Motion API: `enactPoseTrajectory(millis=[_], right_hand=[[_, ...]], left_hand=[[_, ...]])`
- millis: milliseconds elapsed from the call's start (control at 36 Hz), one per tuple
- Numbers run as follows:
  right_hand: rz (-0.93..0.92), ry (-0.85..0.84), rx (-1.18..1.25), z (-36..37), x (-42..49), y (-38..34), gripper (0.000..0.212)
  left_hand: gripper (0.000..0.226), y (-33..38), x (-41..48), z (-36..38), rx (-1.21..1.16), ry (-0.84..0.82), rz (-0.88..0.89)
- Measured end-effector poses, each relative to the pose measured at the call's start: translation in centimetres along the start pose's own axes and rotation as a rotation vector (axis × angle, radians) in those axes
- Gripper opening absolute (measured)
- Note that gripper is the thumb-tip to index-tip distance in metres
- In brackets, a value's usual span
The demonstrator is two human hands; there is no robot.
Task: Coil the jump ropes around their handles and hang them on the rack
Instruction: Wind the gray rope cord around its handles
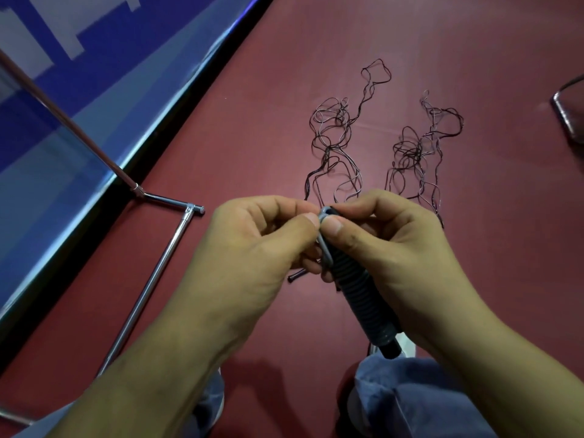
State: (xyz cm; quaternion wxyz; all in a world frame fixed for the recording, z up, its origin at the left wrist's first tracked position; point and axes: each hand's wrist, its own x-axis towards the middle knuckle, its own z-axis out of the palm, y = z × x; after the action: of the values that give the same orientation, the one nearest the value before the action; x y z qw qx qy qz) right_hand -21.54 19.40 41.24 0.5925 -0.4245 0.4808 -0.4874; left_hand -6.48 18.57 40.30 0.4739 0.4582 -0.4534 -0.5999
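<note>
A dark jump rope handle (360,292) is wrapped in tight grey rope coils and held in front of me. My right hand (401,248) grips the handle's upper part, its thumb pressing at the top end. My left hand (252,245) pinches a grey loop of rope (325,245) beside the handle's top. A short dark rope end (296,275) sticks out below my left fingers. Two loose tangles of thin dark rope (335,137) (417,153) lie on the maroon floor beyond my hands. The chrome rack (151,276) stands at the left.
A blue glossy board (94,99) with a black edge runs diagonally along the left. Another metal frame (568,112) shows at the right edge. My knees in blue trousers (410,396) and white shoes are at the bottom. Maroon floor (316,42) stretches ahead.
</note>
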Motion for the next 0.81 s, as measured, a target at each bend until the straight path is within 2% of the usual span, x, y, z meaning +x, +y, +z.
enactPoseTrajectory(millis=[167, 361, 500, 611, 750, 806], right_hand=[[0.022, 0.008, 0.005, 0.0, 0.0, 0.3, 0.027], [0.024, 0.09, 0.035, 0.0, 0.4, 0.4, 0.026], [0.06, 0.086, 0.05, 0.0, 0.3, 0.2, 0.026], [0.105, 0.078, 0.081, -0.4, 0.4, -0.4, 0.023], [0.159, 0.048, 0.16, -1.0, 0.5, -0.9, 0.026], [0.173, 0.026, 0.196, -1.2, 0.5, -0.8, 0.027]], left_hand=[[0.016, 0.2, -0.3, -0.1, 0.148, 0.013, -0.011], [0.023, 0.4, -2.0, 1.3, 0.416, 0.144, 0.154], [0.014, 0.7, -2.0, 1.3, 0.536, 0.181, 0.213], [0.016, 0.4, -1.4, 0.5, 0.318, 0.162, 0.09], [0.024, 0.1, -0.6, 0.2, -0.295, 0.237, -0.116], [0.025, 0.1, -0.5, 0.3, -0.457, 0.285, -0.156]])
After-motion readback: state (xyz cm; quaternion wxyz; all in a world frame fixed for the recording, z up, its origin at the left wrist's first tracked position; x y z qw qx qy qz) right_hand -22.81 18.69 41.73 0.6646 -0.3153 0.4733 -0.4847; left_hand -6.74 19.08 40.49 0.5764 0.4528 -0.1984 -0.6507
